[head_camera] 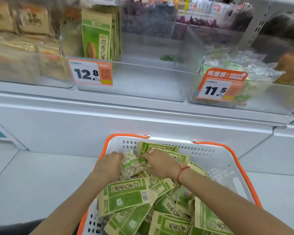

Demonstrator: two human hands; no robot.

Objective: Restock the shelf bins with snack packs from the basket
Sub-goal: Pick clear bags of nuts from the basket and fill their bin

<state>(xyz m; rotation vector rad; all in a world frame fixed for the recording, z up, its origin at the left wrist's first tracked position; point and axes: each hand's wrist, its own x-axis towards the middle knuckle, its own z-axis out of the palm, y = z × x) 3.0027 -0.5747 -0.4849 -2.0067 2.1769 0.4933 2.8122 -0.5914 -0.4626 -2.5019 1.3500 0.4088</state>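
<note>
Clear shelf bins (131, 78) stand above a white basket (219, 160) heaped with green snack packs (126, 195). At its far end, the left hand (109, 165) grips a clear nut bag (131, 164). The right hand (159, 164) lies flat on the packs, fingers straight.

Single head-worn view, looking forward and down; basket (215, 160) close at 6 o'clock, shelf bins (131, 82) farther at 12 o'clock.
</note>
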